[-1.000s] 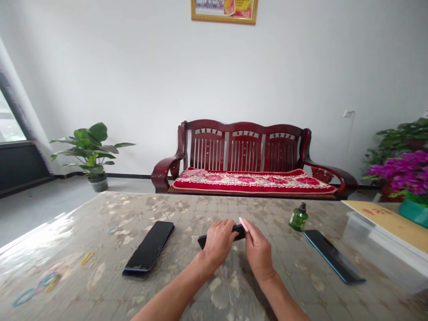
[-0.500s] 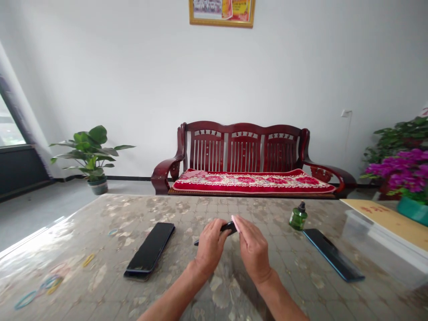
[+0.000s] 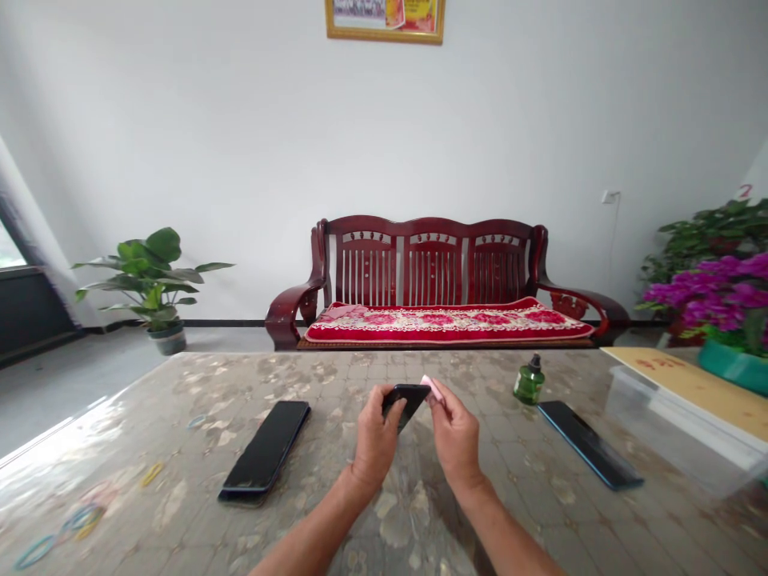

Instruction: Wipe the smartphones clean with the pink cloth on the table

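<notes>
Above the middle of the table, my left hand (image 3: pixel 377 438) is closed around a black smartphone (image 3: pixel 409 400), its thumb lying across the face turned toward me. The phone is tilted, and part of it is hidden behind the fingers. My right hand (image 3: pixel 457 436) pinches a small pale pink cloth (image 3: pixel 433 390) at the phone's upper right corner. Two more phones lie on the table: a black smartphone (image 3: pixel 265 450) left of my hands, and a dark one with a blue edge (image 3: pixel 591 445) to the right.
A green bottle (image 3: pixel 529 382) with a black cap stands right of my hands. Farther right are a clear plastic box (image 3: pixel 660 428) and a pot of purple flowers (image 3: pixel 708 292). Colored rubber bands (image 3: pixel 78 520) lie at left. A wooden bench (image 3: pixel 432 264) stands behind the table.
The phone has been turned so that more of its flat face shows. My right hand has shifted slightly, with the cloth now at the phone's corner. The whole view has swung a little.
</notes>
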### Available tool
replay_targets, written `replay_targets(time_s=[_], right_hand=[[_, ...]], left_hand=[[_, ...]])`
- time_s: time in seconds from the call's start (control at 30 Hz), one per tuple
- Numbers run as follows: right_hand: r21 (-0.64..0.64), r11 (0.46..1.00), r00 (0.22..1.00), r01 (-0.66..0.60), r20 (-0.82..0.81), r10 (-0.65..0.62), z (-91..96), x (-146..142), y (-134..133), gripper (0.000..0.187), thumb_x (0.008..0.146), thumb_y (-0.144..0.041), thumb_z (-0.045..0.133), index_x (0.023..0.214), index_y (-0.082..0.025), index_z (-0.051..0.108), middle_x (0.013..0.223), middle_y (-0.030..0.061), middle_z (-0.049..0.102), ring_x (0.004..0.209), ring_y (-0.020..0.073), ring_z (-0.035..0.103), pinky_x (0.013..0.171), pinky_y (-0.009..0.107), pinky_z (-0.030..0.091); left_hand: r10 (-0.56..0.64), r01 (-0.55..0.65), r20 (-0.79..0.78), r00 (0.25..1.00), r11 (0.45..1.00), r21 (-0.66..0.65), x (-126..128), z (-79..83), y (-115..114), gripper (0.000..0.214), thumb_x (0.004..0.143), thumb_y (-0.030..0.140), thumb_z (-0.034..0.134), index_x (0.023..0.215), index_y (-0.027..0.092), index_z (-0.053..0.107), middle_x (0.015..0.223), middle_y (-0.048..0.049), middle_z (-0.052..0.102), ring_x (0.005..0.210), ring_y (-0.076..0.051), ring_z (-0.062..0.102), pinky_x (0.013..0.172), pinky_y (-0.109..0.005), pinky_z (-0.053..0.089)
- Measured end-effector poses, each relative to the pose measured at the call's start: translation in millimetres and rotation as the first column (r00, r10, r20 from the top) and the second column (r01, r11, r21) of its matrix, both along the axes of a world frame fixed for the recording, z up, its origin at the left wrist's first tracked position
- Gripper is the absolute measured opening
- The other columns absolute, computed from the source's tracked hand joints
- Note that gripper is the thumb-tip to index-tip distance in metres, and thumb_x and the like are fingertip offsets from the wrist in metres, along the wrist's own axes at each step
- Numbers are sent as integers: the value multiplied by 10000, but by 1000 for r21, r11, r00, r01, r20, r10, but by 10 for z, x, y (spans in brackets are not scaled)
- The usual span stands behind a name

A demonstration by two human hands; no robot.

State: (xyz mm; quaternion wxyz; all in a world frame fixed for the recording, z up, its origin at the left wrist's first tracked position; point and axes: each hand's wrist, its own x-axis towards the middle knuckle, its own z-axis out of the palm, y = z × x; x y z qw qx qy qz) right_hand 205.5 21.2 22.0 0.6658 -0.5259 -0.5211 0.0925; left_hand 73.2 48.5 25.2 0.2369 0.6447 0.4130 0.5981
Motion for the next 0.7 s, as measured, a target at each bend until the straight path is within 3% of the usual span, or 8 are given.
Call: replay_targets(time_s=[0.13, 0.4, 0.7], right_hand=[[-18, 999, 996, -29, -86, 28, 46, -36, -19, 359, 900, -400, 567, 1176, -214, 704, 1155, 69, 709, 1061, 241, 681, 934, 343, 545], [3, 1000, 1000, -12, 12, 11, 25, -54, -12, 355, 914, -371, 539, 1196, -219, 694, 1161, 68, 708, 1052, 233, 685, 945, 336, 535], [-129, 990, 980, -50, 186, 74, -412, -89, 42, 352, 908, -288, 458, 1138, -222, 716, 1087, 72, 735, 973, 236, 711, 854, 347, 571]], left_hand=[[-40, 40, 10, 999, 999, 9, 29, 67, 9, 137, 826, 308, 568, 925, 215, 587, 811, 6, 649, 756, -178, 609, 719, -286, 489], [-131, 128, -92, 987, 991, -34, -41, 299, 68, 134, 764, 258, 620, 886, 226, 663, 789, 21, 692, 739, -173, 627, 724, -281, 486], [25, -16, 90, 996, 994, -104, -73, 259, 67, 127, 737, 307, 649, 819, 211, 661, 723, 22, 685, 686, -182, 641, 665, -285, 516]])
